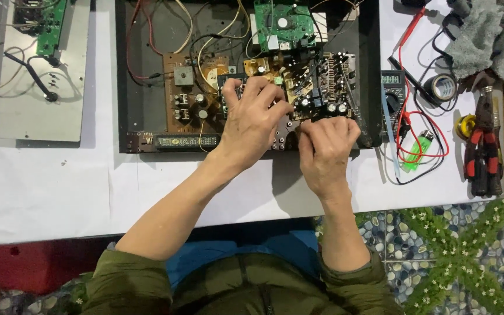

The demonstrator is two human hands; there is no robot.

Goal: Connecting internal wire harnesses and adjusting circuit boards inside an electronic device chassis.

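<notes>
Circuit board (298, 87) under both hands — left hand (255, 119) fingers spread on it, right hand (326, 146) clenched, contents hidden; a slip could bend components or snag wires (205, 44).

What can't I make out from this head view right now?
- Fingertips of the left hand and right hand: curled down onto the brown circuit board, so any held part is hidden.
- Board area under both hands: covered.
- Green circuit board, top left: cut off by the frame edge.
</notes>
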